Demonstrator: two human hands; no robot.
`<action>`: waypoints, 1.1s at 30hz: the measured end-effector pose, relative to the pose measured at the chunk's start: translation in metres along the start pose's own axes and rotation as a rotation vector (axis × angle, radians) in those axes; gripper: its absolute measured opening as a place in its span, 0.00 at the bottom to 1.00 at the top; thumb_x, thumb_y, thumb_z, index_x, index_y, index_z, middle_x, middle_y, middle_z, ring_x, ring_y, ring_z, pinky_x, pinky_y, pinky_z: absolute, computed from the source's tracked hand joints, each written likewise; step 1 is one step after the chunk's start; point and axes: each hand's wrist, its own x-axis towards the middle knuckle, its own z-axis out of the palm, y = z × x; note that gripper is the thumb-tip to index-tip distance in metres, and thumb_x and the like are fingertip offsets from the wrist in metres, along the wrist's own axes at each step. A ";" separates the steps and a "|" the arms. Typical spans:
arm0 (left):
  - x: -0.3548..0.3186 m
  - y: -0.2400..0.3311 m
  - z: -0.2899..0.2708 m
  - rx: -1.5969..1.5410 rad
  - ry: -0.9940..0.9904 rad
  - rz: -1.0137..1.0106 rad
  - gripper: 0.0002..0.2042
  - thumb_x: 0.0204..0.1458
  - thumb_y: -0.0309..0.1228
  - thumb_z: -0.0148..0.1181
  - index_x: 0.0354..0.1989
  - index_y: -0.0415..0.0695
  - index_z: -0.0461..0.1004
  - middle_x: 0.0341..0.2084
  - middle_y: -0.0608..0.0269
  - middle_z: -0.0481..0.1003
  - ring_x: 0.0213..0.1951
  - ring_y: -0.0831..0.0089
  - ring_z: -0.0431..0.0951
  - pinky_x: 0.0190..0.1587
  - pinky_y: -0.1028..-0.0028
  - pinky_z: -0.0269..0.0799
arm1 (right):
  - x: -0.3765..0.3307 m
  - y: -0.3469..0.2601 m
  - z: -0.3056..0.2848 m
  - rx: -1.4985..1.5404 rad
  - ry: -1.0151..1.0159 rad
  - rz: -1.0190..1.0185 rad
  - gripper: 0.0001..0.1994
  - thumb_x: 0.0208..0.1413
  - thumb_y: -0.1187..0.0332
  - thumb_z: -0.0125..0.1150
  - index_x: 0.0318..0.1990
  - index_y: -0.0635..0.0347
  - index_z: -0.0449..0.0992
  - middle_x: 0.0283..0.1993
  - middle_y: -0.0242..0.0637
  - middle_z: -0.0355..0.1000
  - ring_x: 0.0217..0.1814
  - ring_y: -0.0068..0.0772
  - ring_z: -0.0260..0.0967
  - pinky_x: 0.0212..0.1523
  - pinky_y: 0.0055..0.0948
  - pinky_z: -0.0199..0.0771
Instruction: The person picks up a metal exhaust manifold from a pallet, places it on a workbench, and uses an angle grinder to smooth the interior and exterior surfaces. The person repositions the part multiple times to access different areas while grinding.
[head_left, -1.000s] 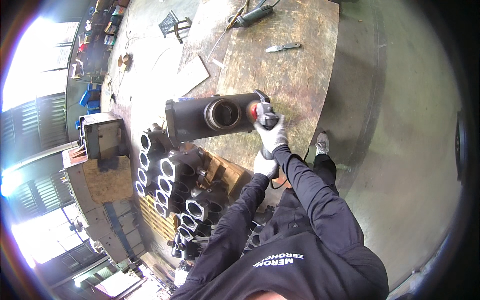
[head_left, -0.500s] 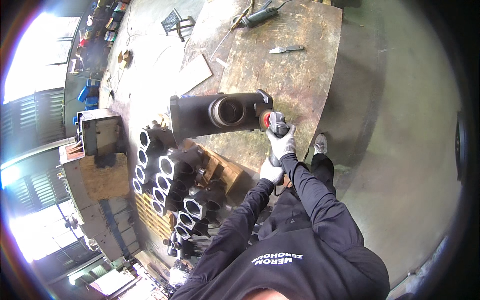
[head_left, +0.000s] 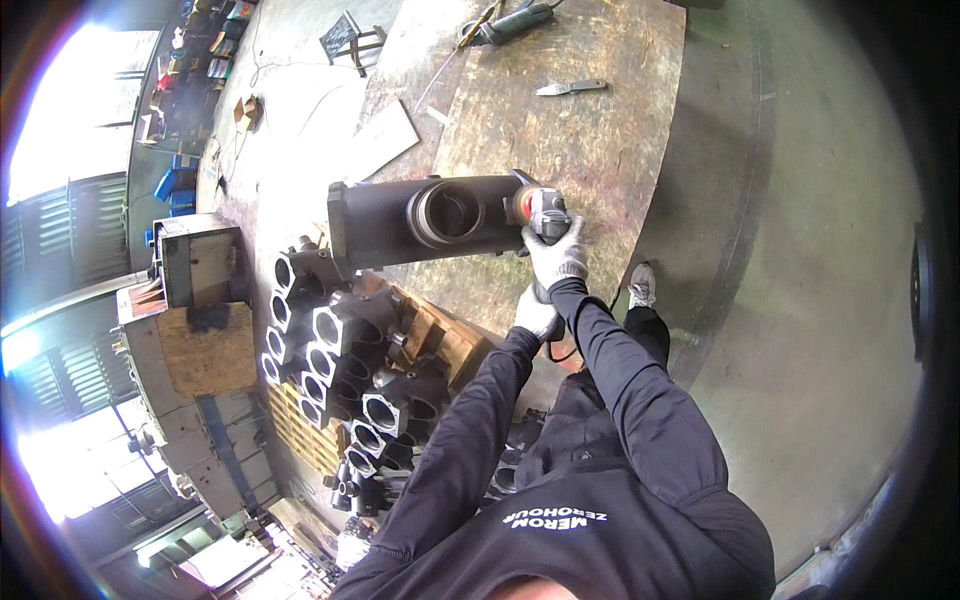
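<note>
An angle grinder with a reddish disc is held in both my hands, which wear light gloves. My right hand wraps round the front of its body, close behind the head. Lower down, my left hand grips the rear of the tool, mostly covering it. The disc is against or just over the right end of a dark pipe fitting; contact cannot be made out. That fitting lies sideways on the worn tabletop, its round side opening facing up and a flange at each end.
A knife with a grey handle and a second power tool lie farther back on the table. Several dark fittings with hexagonal flanges are stacked on wooden pallets at the left. A white board lies beyond the pipe fitting.
Both hands have carried the grinder slightly up and left, so its disc has shifted along the fitting's right end. The fitting appears slightly higher and farther left in view.
</note>
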 end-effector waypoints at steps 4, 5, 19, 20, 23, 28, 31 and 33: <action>0.003 0.012 0.002 -0.046 -0.022 -0.029 0.28 0.49 0.36 0.72 0.55 0.35 0.71 0.47 0.54 0.80 0.49 0.71 0.78 0.54 0.71 0.72 | 0.003 -0.010 -0.001 -0.027 0.034 0.007 0.39 0.47 0.44 0.72 0.63 0.44 0.58 0.46 0.58 0.77 0.45 0.64 0.78 0.45 0.56 0.75; 0.003 0.015 0.003 0.023 -0.025 -0.008 0.27 0.51 0.36 0.70 0.56 0.34 0.71 0.47 0.55 0.80 0.49 0.71 0.78 0.54 0.71 0.72 | 0.005 -0.013 -0.003 -0.040 0.002 0.063 0.39 0.47 0.44 0.72 0.63 0.43 0.57 0.43 0.56 0.78 0.44 0.64 0.79 0.44 0.56 0.76; -0.005 0.026 0.003 -0.034 -0.013 0.050 0.23 0.55 0.35 0.68 0.55 0.36 0.72 0.47 0.58 0.80 0.48 0.72 0.79 0.52 0.71 0.73 | 0.000 -0.026 -0.007 -0.124 -0.093 0.060 0.41 0.46 0.44 0.74 0.62 0.48 0.59 0.45 0.53 0.79 0.45 0.61 0.79 0.45 0.53 0.76; -0.007 0.030 0.002 0.063 0.019 0.019 0.23 0.55 0.35 0.68 0.55 0.36 0.71 0.47 0.59 0.80 0.48 0.72 0.79 0.52 0.71 0.73 | 0.000 -0.025 -0.006 -0.118 -0.100 0.053 0.41 0.46 0.45 0.74 0.62 0.48 0.59 0.45 0.53 0.79 0.45 0.61 0.79 0.45 0.53 0.76; -0.015 0.035 0.005 -0.036 -0.024 0.037 0.23 0.55 0.33 0.68 0.55 0.35 0.70 0.47 0.59 0.80 0.48 0.72 0.78 0.52 0.71 0.73 | -0.004 -0.021 -0.006 -0.070 -0.056 0.054 0.41 0.45 0.46 0.75 0.62 0.49 0.59 0.47 0.54 0.77 0.46 0.60 0.78 0.46 0.53 0.76; -0.022 0.025 0.004 -0.247 -0.039 0.031 0.23 0.53 0.32 0.69 0.54 0.35 0.70 0.47 0.58 0.79 0.48 0.72 0.78 0.53 0.71 0.73 | -0.015 -0.013 -0.004 -0.084 -0.052 0.026 0.39 0.47 0.46 0.74 0.63 0.45 0.58 0.47 0.55 0.78 0.45 0.64 0.78 0.45 0.55 0.76; -0.019 0.011 0.001 -0.061 -0.062 0.004 0.24 0.53 0.31 0.68 0.56 0.35 0.70 0.49 0.57 0.79 0.50 0.71 0.78 0.54 0.70 0.73 | -0.017 -0.004 -0.005 -0.038 0.016 0.102 0.38 0.48 0.47 0.74 0.62 0.45 0.58 0.46 0.54 0.79 0.45 0.63 0.79 0.44 0.55 0.76; -0.024 -0.003 0.002 -0.187 -0.108 -0.008 0.26 0.52 0.33 0.69 0.57 0.35 0.69 0.51 0.56 0.78 0.52 0.70 0.78 0.55 0.70 0.72 | -0.023 0.004 -0.004 -0.065 -0.009 0.082 0.38 0.48 0.47 0.73 0.61 0.45 0.58 0.45 0.55 0.78 0.44 0.65 0.78 0.43 0.55 0.76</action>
